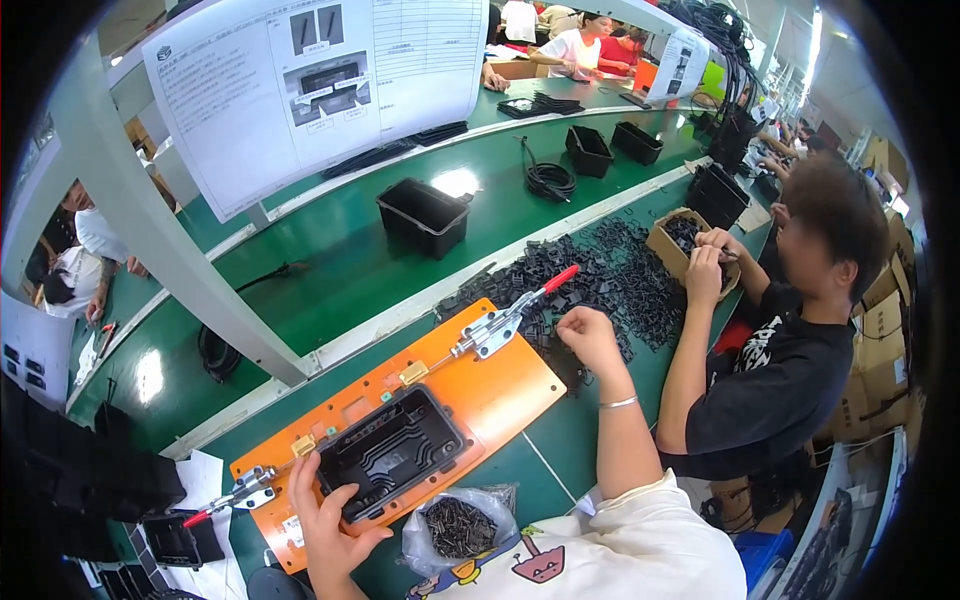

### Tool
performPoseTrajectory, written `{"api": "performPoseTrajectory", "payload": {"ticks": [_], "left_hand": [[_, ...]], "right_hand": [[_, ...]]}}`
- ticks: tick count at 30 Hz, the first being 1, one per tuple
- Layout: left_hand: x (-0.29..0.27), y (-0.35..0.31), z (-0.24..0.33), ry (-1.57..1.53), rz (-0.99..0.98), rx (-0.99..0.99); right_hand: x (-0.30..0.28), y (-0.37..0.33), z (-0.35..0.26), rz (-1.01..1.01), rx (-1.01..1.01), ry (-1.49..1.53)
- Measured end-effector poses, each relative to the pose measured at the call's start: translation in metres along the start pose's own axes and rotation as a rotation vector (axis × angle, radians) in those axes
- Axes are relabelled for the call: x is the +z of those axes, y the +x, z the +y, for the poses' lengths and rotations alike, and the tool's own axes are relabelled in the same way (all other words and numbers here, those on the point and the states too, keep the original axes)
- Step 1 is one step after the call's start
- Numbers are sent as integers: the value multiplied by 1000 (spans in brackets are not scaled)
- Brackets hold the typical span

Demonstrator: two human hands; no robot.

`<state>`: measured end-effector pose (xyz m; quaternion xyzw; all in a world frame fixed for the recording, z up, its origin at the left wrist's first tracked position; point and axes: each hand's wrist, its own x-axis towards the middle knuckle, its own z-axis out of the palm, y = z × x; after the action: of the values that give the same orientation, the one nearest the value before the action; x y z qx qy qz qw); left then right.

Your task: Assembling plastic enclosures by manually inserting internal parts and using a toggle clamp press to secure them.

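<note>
An open black plastic box lies in an orange fixture plate on the bench in front of me. My left hand is open, its fingers spread and touching the box's left end. Beyond the plate's right end, my right hand hovers by a heap of small black plastic pieces. Its fingers are curled together; anything between them is too small or hidden. Red-handled toggle clamps sit at both ends of the plate, the right clamp and the left clamp.
A plastic bag of small dark pins lies close to my body. On the right a co-worker handles pieces over a cardboard box. Black bins and a coiled cable rest on the green conveyor; a metal post stands left.
</note>
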<state>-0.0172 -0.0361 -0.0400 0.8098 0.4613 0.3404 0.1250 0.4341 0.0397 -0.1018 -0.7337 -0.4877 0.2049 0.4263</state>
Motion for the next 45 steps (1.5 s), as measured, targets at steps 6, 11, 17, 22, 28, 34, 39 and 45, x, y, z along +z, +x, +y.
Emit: {"api": "performPoseTrajectory", "payload": {"ticks": [6,11,17,22,28,34,39,45], "left_hand": [[0,0,-2,-9,14,15],[0,-1,-2,-19,13,7],[-3,0,0,-49,48,12],[-5,3,24,-276,184,-95],[1,56,84,-243,153,172],[-1,53,65,-420,178,6],[-5,49,44,-702,195,-137],[-6,46,28,-1222,26,-273]], "right_hand": [[-8,-2,-7,-4,10,-25],[5,-2,-13,-56,-30,-399],[-9,-7,-30,-99,-18,219],[-24,-43,-95,-519,75,1016],[39,-95,-170,-1170,267,1147],[78,-102,-195,-1371,288,1147],[98,-105,-194,-1510,466,1279],[101,-102,-192,-1056,238,1243]]}}
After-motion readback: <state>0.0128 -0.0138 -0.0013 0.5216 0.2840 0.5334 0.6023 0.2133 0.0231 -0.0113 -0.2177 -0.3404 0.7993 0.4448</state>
